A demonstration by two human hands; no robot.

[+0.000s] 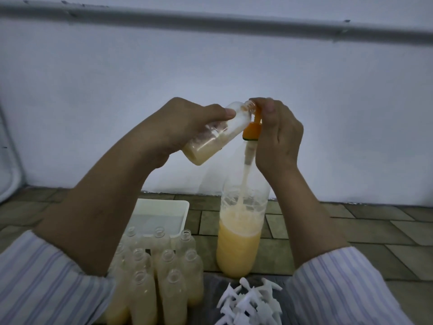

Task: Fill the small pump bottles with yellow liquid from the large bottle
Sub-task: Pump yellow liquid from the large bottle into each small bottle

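Dim, bluish, soft light; grainy softness throughout, wide-angle bending of the wall pipe (210,18) near the edges.

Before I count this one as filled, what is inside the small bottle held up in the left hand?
The small bottle, tilted in the left hand, holds a little yellow liquid pooled at its base; the rest looks empty. Fingers cover part of its side.

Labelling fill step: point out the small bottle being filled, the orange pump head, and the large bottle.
small bottle (212,134), head view, clear mid-body
orange pump head (252,132), head view, orange collar
large bottle (239,249), head view, liquid-filled lower body
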